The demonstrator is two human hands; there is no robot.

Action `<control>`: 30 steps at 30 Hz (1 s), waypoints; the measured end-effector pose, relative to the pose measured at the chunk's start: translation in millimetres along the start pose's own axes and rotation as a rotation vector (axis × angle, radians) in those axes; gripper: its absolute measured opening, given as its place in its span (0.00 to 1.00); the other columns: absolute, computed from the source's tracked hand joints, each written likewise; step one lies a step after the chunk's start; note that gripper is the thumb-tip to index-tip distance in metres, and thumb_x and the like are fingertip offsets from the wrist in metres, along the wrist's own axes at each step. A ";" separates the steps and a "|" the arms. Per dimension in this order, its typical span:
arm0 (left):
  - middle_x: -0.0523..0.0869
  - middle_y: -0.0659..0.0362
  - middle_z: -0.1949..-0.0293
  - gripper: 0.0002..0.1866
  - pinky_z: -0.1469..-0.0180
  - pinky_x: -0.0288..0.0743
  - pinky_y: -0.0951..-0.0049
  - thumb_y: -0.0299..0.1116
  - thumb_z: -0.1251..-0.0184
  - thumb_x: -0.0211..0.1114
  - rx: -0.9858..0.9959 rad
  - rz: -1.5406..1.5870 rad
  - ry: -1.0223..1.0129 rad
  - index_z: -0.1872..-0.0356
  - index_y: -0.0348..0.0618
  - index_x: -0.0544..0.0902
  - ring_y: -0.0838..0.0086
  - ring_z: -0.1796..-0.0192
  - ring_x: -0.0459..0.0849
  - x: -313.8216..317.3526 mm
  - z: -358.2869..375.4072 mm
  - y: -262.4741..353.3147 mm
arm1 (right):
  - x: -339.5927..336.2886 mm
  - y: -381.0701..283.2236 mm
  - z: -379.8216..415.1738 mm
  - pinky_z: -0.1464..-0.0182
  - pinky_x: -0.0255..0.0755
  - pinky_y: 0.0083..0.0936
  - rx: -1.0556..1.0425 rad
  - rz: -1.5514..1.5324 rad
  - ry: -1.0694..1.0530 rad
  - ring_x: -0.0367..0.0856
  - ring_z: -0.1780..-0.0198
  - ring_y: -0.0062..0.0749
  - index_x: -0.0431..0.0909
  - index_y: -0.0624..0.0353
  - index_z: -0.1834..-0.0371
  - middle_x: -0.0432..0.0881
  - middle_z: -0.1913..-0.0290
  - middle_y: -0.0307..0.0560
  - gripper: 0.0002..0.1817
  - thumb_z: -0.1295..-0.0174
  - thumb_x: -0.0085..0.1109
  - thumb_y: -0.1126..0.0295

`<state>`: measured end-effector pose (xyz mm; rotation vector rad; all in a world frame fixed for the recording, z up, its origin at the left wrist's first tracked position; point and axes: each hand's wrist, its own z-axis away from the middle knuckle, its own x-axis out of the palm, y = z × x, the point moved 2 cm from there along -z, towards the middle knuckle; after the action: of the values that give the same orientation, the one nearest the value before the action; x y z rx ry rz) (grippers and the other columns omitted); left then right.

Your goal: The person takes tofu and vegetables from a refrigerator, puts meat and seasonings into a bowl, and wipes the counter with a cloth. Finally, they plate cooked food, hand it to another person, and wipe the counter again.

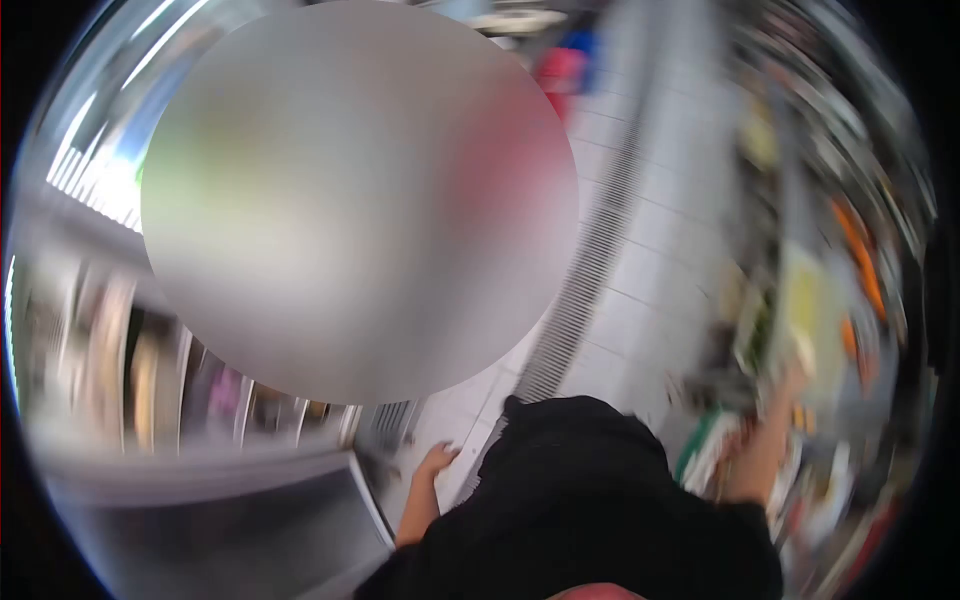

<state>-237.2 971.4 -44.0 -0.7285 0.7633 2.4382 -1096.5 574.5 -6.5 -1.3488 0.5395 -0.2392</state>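
Observation:
My left hand (pixel 438 458) hangs low at my side over the tiled floor, by the corner of a steel counter. Its fingers look loosely apart, and no object shows in it. On the other side my right arm stretches out over a cluttered worktop. My right hand (pixel 793 372) is smeared by motion at the near edge of a pale yellow board or sheet (pixel 808 290). Whether it grips anything cannot be made out. Close to it are orange pieces (pixel 850 338) and a tray with green contents (pixel 757 335), all blurred.
A floor drain grate (pixel 580 300) runs along the white tiled aisle (pixel 640 285). At left stands a steel counter (pixel 200 520) below a row of upright compartments (pixel 150 380). A long orange object (pixel 860 255) lies on the right worktop. A large grey blur covers the upper left.

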 end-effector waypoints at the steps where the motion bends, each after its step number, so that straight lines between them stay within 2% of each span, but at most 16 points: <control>1: 0.80 0.41 0.36 0.38 0.30 0.69 0.57 0.57 0.36 0.68 -0.001 -0.026 0.002 0.34 0.39 0.77 0.51 0.32 0.77 7.0 3.1 -1.4 | -21.9 16.1 -11.5 0.54 0.78 0.35 0.027 0.165 -0.028 0.82 0.56 0.39 0.79 0.64 0.43 0.82 0.51 0.48 0.20 0.28 0.52 0.60; 3: 0.79 0.41 0.36 0.36 0.29 0.68 0.59 0.57 0.35 0.67 -0.047 0.142 0.029 0.34 0.39 0.78 0.51 0.31 0.76 -4.3 31.1 12.7 | -41.3 25.8 -34.9 0.52 0.78 0.37 0.024 0.508 0.013 0.82 0.55 0.41 0.79 0.64 0.42 0.82 0.50 0.50 0.20 0.28 0.53 0.61; 6: 0.81 0.40 0.39 0.32 0.36 0.74 0.57 0.51 0.36 0.68 -0.150 0.199 0.261 0.37 0.40 0.79 0.49 0.39 0.81 -33.6 65.8 17.3 | -42.2 -1.6 -38.3 0.51 0.78 0.41 -0.063 0.884 0.239 0.83 0.52 0.45 0.78 0.65 0.41 0.83 0.49 0.54 0.20 0.29 0.54 0.62; 9: 0.84 0.43 0.44 0.29 0.43 0.79 0.57 0.42 0.37 0.70 -0.133 0.248 0.644 0.37 0.40 0.78 0.50 0.44 0.84 -91.7 106.9 49.3 | -1.7 -58.6 -14.4 0.49 0.79 0.44 -0.258 0.914 0.449 0.84 0.50 0.49 0.77 0.66 0.40 0.83 0.47 0.57 0.20 0.29 0.55 0.64; 11: 0.84 0.43 0.45 0.31 0.42 0.78 0.59 0.37 0.39 0.72 -0.023 0.304 0.958 0.35 0.40 0.75 0.53 0.43 0.84 -144.6 123.0 56.0 | 50.9 -81.8 -7.4 0.48 0.79 0.46 -0.393 0.847 0.461 0.84 0.49 0.51 0.77 0.66 0.39 0.83 0.47 0.59 0.21 0.30 0.56 0.65; 14: 0.80 0.43 0.39 0.34 0.38 0.76 0.59 0.33 0.39 0.72 0.088 0.276 1.271 0.31 0.41 0.71 0.54 0.41 0.82 -244.1 144.1 71.3 | 174.3 -96.4 -6.6 0.47 0.80 0.50 -0.515 0.663 0.214 0.85 0.47 0.55 0.76 0.67 0.38 0.83 0.45 0.62 0.21 0.30 0.57 0.67; 15: 0.79 0.43 0.37 0.36 0.36 0.75 0.59 0.32 0.39 0.72 0.140 0.287 1.346 0.29 0.41 0.68 0.53 0.40 0.82 -282.0 151.4 74.2 | 221.1 -78.0 -22.4 0.44 0.79 0.45 -0.358 0.715 0.105 0.82 0.42 0.55 0.70 0.68 0.33 0.80 0.41 0.67 0.26 0.34 0.61 0.72; 16: 0.78 0.43 0.36 0.38 0.36 0.75 0.59 0.32 0.39 0.72 0.223 0.298 1.429 0.27 0.41 0.66 0.53 0.39 0.82 -320.8 163.5 84.0 | 267.8 -82.0 -4.7 0.47 0.78 0.38 -0.653 0.431 -0.002 0.84 0.50 0.49 0.72 0.68 0.35 0.80 0.44 0.66 0.24 0.35 0.60 0.76; 18: 0.77 0.42 0.35 0.44 0.37 0.75 0.58 0.32 0.39 0.72 0.308 0.310 1.560 0.23 0.43 0.60 0.51 0.39 0.81 -398.4 182.6 91.3 | 358.1 -151.5 78.7 0.50 0.77 0.36 -0.450 0.376 -0.218 0.81 0.52 0.45 0.67 0.63 0.30 0.75 0.40 0.62 0.29 0.35 0.59 0.80; 19: 0.78 0.42 0.36 0.45 0.37 0.75 0.59 0.33 0.39 0.73 0.326 0.270 1.666 0.23 0.41 0.58 0.55 0.38 0.82 -440.4 174.1 72.9 | 395.0 -163.3 108.1 0.53 0.77 0.33 -0.508 0.255 -0.370 0.79 0.54 0.40 0.65 0.62 0.29 0.73 0.41 0.59 0.30 0.36 0.59 0.81; 21: 0.81 0.40 0.40 0.46 0.39 0.76 0.59 0.37 0.40 0.74 0.309 0.298 1.742 0.23 0.42 0.59 0.52 0.40 0.82 -518.2 174.3 56.3 | 459.5 -199.3 180.4 0.56 0.75 0.27 -0.585 0.137 -0.612 0.76 0.56 0.32 0.63 0.61 0.28 0.70 0.41 0.54 0.32 0.36 0.58 0.83; 23: 0.79 0.37 0.38 0.46 0.38 0.75 0.54 0.39 0.40 0.73 0.183 0.117 1.777 0.23 0.43 0.58 0.43 0.40 0.81 -591.9 173.4 37.9 | 499.4 -233.3 260.3 0.58 0.75 0.24 -0.618 0.146 -0.696 0.76 0.57 0.29 0.62 0.62 0.28 0.70 0.42 0.52 0.32 0.37 0.59 0.83; 26: 0.78 0.30 0.43 0.50 0.37 0.75 0.52 0.47 0.42 0.73 -0.094 0.283 1.632 0.21 0.51 0.54 0.42 0.37 0.79 -692.2 159.3 -1.9 | 558.4 -259.8 359.2 0.59 0.73 0.20 -0.621 0.125 -0.860 0.75 0.57 0.25 0.60 0.63 0.28 0.69 0.42 0.50 0.34 0.38 0.59 0.84; 27: 0.78 0.30 0.43 0.50 0.37 0.75 0.52 0.47 0.42 0.73 -0.080 0.284 1.634 0.21 0.51 0.54 0.42 0.37 0.79 -719.4 153.5 -13.8 | 572.8 -269.8 389.1 0.59 0.73 0.20 -0.599 0.106 -0.949 0.76 0.58 0.25 0.59 0.63 0.28 0.69 0.42 0.50 0.34 0.38 0.59 0.84; 29: 0.79 0.27 0.46 0.52 0.36 0.75 0.53 0.51 0.44 0.74 -0.310 0.254 1.654 0.21 0.51 0.54 0.42 0.37 0.79 -769.8 142.4 -38.7 | 597.1 -296.1 448.5 0.58 0.75 0.20 -0.581 0.065 -1.065 0.77 0.58 0.24 0.59 0.66 0.29 0.69 0.41 0.50 0.34 0.40 0.59 0.85; 30: 0.69 0.24 0.35 0.51 0.32 0.71 0.54 0.49 0.44 0.75 -0.254 0.293 1.677 0.22 0.49 0.57 0.36 0.32 0.72 -784.8 138.1 -49.5 | 606.3 -306.9 471.6 0.58 0.75 0.20 -0.580 0.056 -1.061 0.77 0.58 0.24 0.59 0.66 0.29 0.69 0.41 0.50 0.34 0.40 0.59 0.85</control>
<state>327.4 874.6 512.1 -2.9619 1.0588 1.6075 -299.5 630.4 207.7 -1.7761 -0.2851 0.7140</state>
